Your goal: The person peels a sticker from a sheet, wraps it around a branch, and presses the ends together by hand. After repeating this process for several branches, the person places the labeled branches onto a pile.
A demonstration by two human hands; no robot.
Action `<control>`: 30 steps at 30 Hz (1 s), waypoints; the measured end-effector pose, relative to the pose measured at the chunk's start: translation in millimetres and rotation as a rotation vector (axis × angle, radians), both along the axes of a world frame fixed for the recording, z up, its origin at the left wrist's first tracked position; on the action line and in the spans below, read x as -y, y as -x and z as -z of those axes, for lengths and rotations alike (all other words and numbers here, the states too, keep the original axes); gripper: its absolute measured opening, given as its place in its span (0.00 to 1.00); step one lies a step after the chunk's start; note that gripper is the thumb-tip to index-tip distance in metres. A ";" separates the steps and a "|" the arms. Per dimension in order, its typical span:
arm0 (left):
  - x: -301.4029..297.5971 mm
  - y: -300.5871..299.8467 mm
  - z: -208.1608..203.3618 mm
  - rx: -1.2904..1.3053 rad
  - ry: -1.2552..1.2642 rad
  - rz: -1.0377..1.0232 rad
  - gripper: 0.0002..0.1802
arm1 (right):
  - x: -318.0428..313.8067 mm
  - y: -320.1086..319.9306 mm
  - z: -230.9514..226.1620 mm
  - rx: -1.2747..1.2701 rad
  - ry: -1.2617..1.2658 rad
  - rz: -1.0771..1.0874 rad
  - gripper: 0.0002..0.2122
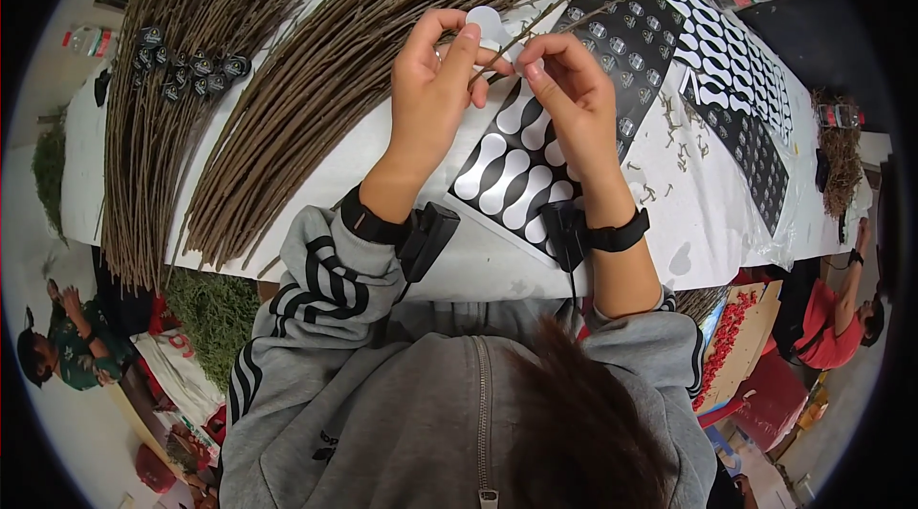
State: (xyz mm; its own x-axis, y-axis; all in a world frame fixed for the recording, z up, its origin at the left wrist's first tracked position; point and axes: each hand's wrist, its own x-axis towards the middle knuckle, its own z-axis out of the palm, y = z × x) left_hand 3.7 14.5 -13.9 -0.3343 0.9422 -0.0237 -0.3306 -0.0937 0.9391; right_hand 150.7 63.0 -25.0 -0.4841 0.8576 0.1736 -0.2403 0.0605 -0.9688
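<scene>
A white dumbbell-shaped sticker label (486,22) is between my two hands above the table. My left hand (430,88) has it pinched between thumb and fingers, its round end standing up past the fingertips. My right hand (579,103) is closed in a pinch at the label's other end, beside a thin brown twig (528,31). The twig passes between the hands at the label; whether the label is stuck to it is hidden by the fingers. Below the right hand lies a black sheet (521,179) with several white dumbbell-shaped labels.
A long pile of bare twigs (287,108) curves across the white table (459,265). Further left, another bundle (143,184) carries black round tags (196,74). More label sheets (741,50) and small scraps (681,141) lie right. Other people (832,323) are at both sides.
</scene>
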 end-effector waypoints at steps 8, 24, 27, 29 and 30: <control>4.3 -0.5 3.3 0.011 0.095 0.060 0.13 | -7.3 -20.0 -38.7 0.602 -0.871 0.016 0.09; 10.8 -2.6 -5.0 0.201 0.207 0.226 0.20 | -12.8 -23.7 -22.8 0.404 -0.577 -0.008 0.16; 9.3 -6.3 4.9 0.137 0.173 0.219 0.19 | -15.4 -23.3 -20.5 0.378 -0.544 -0.049 0.16; 9.4 -7.9 8.3 0.105 0.157 0.213 0.19 | -15.6 -23.6 -20.4 0.375 -0.547 -0.067 0.16; 9.6 -8.8 7.2 0.097 0.174 0.200 0.18 | -15.7 -24.4 -20.3 0.371 -0.550 -0.080 0.16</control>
